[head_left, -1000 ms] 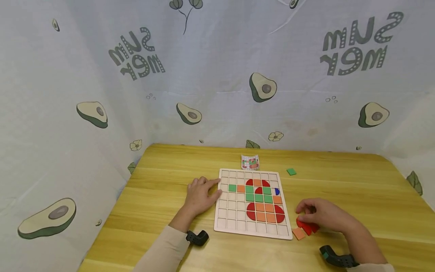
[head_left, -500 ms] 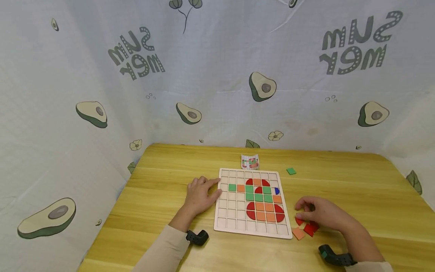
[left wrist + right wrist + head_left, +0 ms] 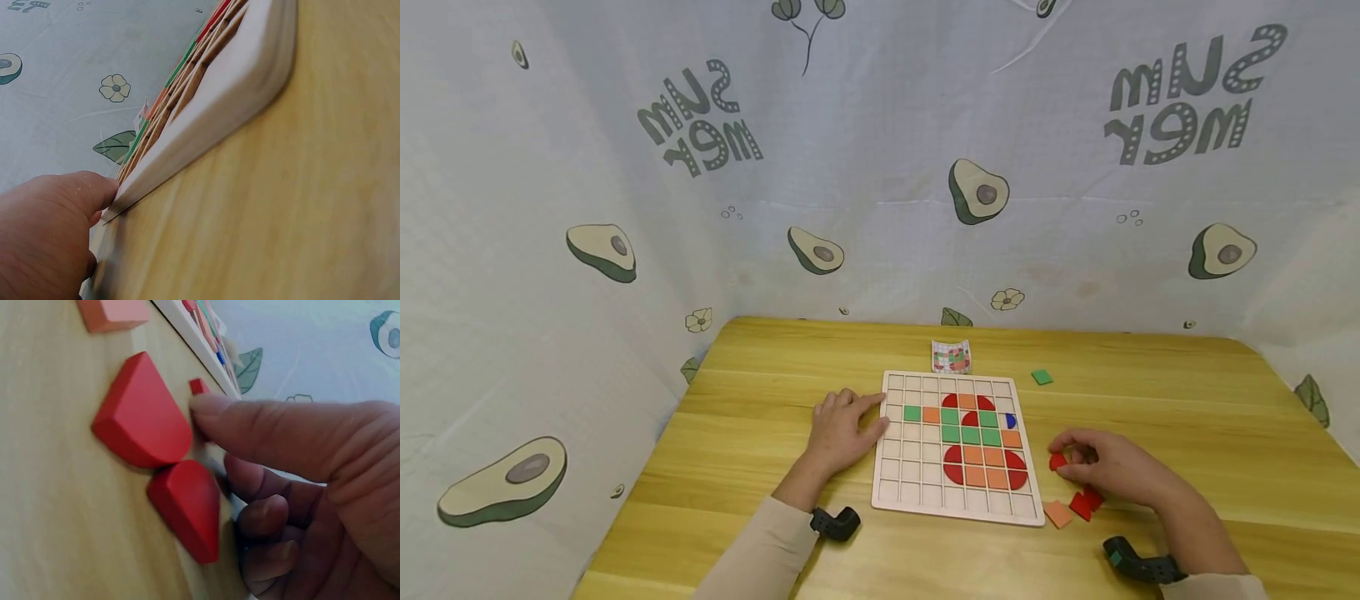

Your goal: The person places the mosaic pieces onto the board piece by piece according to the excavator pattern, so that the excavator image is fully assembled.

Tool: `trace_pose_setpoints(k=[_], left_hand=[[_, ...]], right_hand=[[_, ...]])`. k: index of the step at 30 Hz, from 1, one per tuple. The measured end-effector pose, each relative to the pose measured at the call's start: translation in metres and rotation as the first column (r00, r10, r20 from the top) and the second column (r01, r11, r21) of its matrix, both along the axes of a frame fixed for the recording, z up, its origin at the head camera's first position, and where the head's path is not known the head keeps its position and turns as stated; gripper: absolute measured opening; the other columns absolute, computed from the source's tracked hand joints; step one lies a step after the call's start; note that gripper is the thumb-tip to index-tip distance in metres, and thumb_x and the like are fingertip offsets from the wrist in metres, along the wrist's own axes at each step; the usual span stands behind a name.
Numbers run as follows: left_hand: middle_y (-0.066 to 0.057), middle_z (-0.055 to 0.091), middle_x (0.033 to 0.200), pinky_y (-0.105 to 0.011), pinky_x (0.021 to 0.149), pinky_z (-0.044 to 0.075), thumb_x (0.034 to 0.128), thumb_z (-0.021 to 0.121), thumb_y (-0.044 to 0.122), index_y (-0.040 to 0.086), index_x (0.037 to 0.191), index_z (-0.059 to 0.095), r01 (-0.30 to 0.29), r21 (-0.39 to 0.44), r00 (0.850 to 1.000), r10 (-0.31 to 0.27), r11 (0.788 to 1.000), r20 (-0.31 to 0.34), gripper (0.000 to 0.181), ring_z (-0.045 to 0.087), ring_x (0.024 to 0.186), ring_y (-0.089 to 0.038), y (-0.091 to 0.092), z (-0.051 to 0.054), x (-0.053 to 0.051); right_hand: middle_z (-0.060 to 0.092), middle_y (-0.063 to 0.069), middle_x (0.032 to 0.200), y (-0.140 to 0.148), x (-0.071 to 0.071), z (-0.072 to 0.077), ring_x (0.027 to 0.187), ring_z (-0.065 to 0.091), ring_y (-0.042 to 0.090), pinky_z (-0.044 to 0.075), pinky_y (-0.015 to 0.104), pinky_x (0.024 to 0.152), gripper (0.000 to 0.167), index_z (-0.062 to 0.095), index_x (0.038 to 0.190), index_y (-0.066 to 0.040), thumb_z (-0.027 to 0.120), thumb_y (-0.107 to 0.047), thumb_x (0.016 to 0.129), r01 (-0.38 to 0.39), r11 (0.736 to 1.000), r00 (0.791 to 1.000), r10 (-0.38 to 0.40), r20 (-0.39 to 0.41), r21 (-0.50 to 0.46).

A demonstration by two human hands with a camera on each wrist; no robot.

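A white grid board (image 3: pixel 917 498) lies on the table, with green and orange squares, red quarter-round tiles and a blue half-round tile (image 3: pixel 1011 422) in its cells. My left hand (image 3: pixel 841 433) rests at the board's left edge, thumb and forefinger touching it. To the right of the board, my right hand (image 3: pixel 1112 467) pinches a red quarter-round tile (image 3: pixel 1057 461) between thumb and fingers; in the right wrist view the thumb partly covers this tile. Below that hand lie two more red quarter-round tiles (image 3: pixel 142 411) and an orange square tile (image 3: pixel 1058 514).
A small pattern card (image 3: pixel 951 357) with a coloured grid lies behind the board. One green square tile (image 3: pixel 1042 377) sits apart at the back right. A printed cloth (image 3: pixel 880 250) hangs behind the wooden table (image 3: pixel 790 358).
My right hand has taken a red tile from the small pile and moved slightly away from me with it. My left hand and the board have stayed put.
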State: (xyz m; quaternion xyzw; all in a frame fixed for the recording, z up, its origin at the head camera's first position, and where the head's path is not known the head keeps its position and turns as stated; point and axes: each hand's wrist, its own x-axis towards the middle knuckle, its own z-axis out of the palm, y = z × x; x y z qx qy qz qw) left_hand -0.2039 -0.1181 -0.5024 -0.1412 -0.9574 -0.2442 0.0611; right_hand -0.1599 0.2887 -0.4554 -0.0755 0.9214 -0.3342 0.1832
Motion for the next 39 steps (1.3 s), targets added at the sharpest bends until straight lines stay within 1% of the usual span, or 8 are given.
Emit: trace_pose_setpoints(k=[8,12,16,20,23,27,32,39], left_hand=[[-0.001,0.058,0.099,-0.034,0.079,0.029,0.0969,0.062,0.048,0.029,0.137,0.066,0.001,0.000,1.000,-0.001,1.000,-0.002,0.045,0.041,0.086,-0.016,0.000,0.001,-0.001],[-0.001,0.058,0.098,-0.034,0.078,0.028,0.0970,0.062,0.048,0.029,0.137,0.067,0.001,0.003,1.000,-0.001,1.000,0.010,0.045,0.041,0.084,-0.016,0.000,0.000,-0.001],[0.000,0.057,0.096,-0.034,0.078,0.028,0.0968,0.062,0.048,0.029,0.137,0.067,-0.001,0.007,1.000,0.001,1.000,0.014,0.044,0.040,0.084,-0.016,0.001,0.000,-0.001],[-0.001,0.057,0.096,-0.035,0.078,0.028,0.0967,0.062,0.048,0.029,0.137,0.067,-0.002,0.011,1.000,0.002,1.000,0.018,0.044,0.039,0.084,-0.017,0.000,0.002,0.000],[0.000,0.056,0.095,-0.035,0.078,0.028,0.0967,0.062,0.048,0.029,0.136,0.067,-0.005,0.011,1.000,0.005,1.000,0.021,0.044,0.039,0.084,-0.016,0.001,0.003,0.000],[0.001,0.056,0.095,-0.034,0.078,0.028,0.0973,0.062,0.047,0.029,0.136,0.067,-0.009,0.012,1.000,0.009,1.000,0.015,0.043,0.039,0.083,-0.016,0.001,0.002,0.000],[0.002,0.057,0.094,-0.033,0.077,0.026,0.0983,0.061,0.045,0.030,0.135,0.068,-0.008,0.017,1.000,0.008,1.000,-0.001,0.040,0.039,0.082,-0.015,0.000,-0.001,-0.001],[0.003,0.059,0.093,-0.032,0.076,0.027,0.0984,0.062,0.043,0.030,0.132,0.071,-0.007,0.017,1.000,0.007,1.000,-0.008,0.037,0.040,0.082,-0.014,-0.001,0.002,-0.001]], right_hand=[[0.052,0.001,0.080,-0.008,-0.001,0.001,0.067,0.046,0.011,0.038,0.025,0.059,0.024,0.066,0.109,-0.012,0.071,-0.031,0.096,0.004,0.995,0.995,0.005,-0.096,0.098],[0.052,-0.001,0.078,-0.019,-0.002,0.007,0.067,0.046,0.011,0.036,0.025,0.058,0.024,0.066,0.107,-0.014,0.073,-0.033,0.094,0.020,0.990,0.989,0.001,-0.146,0.141],[0.052,-0.002,0.079,-0.040,-0.006,0.018,0.070,0.047,0.012,0.036,0.025,0.060,0.026,0.067,0.109,-0.015,0.074,-0.034,0.093,0.019,0.988,0.979,0.012,-0.202,0.152],[0.052,-0.004,0.077,-0.065,-0.011,0.028,0.070,0.046,0.012,0.036,0.025,0.059,0.028,0.069,0.110,-0.012,0.075,-0.033,0.092,-0.041,0.989,0.966,0.075,-0.247,0.141],[0.052,-0.004,0.077,-0.084,-0.015,0.032,0.069,0.046,0.012,0.037,0.025,0.059,0.026,0.070,0.108,-0.012,0.076,-0.031,0.092,-0.084,0.987,0.958,0.118,-0.260,0.137],[0.052,-0.005,0.075,-0.106,-0.020,0.030,0.067,0.046,0.011,0.038,0.024,0.060,0.020,0.071,0.107,-0.014,0.076,-0.027,0.092,-0.128,0.982,0.948,0.162,-0.274,0.138],[0.052,-0.007,0.071,-0.132,-0.027,0.024,0.064,0.045,0.009,0.038,0.025,0.060,0.018,0.072,0.107,-0.016,0.075,-0.027,0.093,-0.181,0.975,0.937,0.210,-0.280,0.126],[0.054,-0.008,0.069,-0.164,-0.034,0.016,0.060,0.046,0.007,0.039,0.023,0.060,0.018,0.072,0.105,-0.015,0.077,-0.026,0.092,-0.189,0.973,0.936,0.219,-0.277,0.129]])
